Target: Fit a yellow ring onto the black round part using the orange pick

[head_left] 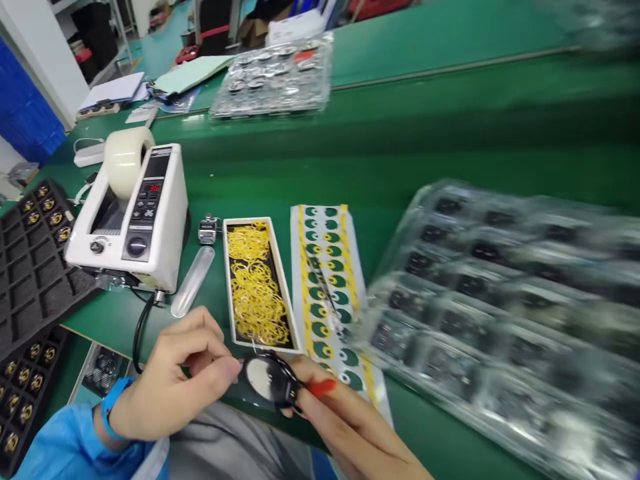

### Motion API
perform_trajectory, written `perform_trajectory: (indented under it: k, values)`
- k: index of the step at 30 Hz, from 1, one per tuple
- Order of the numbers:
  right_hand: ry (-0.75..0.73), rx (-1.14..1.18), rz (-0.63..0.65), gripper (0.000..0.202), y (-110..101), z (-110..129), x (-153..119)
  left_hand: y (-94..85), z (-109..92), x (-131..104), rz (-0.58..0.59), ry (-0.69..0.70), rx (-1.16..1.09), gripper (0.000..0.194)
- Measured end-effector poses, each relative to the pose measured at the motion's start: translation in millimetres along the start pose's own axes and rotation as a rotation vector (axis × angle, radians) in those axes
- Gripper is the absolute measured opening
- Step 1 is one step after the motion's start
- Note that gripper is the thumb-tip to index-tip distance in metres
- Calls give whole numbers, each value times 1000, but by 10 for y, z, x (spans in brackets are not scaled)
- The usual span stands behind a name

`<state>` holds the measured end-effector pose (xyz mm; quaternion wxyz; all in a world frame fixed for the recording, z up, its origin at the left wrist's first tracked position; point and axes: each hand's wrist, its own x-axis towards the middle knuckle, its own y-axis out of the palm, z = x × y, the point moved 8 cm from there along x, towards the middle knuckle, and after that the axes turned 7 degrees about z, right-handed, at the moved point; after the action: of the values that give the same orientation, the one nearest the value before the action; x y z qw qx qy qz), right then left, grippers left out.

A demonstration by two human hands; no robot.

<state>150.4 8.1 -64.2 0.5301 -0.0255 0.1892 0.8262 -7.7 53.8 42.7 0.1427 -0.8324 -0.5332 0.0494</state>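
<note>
1. The right hand (350, 417) is reaching in nearest the camera; its grip is closing around the edge of a round black part (286, 383), with the pale face showing.
2. That part is sitting above the tabletop's (235, 177) near edge, by the near end of a box (229, 287) that is holding yellow rings (260, 303).
3. An orange-red piece (323, 387) is showing beside the right fingers.
4. The left hand (170, 380) is hovering just beside the part, its thumb and finger almost meeting; whether that grip is pinching something thin, I cannot tell.
5. Tweezers (327, 293) are lying across a sticker sheet (320, 260), and a clear tray (430, 320) is resting beside it.
6. The right grip is bearing on the rim, so a slip could be dropping the part; bare fingertips straying over the pale face could be smudging it.
</note>
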Motion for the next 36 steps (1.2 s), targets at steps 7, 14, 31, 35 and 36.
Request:
perform_trajectory:
  k: [7,14,31,35,36]
  values:
    - [43,90,39,43,85,3,82,228,210,41,146,-115,-25,23]
    - [134,146,44,49,151,117,54,222,204,14,209,-133,3,24]
    - [196,91,-24,54,134,136,43,227,215,30,186,-136,46,25]
    - [207,98,-26,52,167,143,46,239,171,47,160,-115,142,25]
    - [207,102,-32,52,168,141,47,239,151,48,152,-109,190,25]
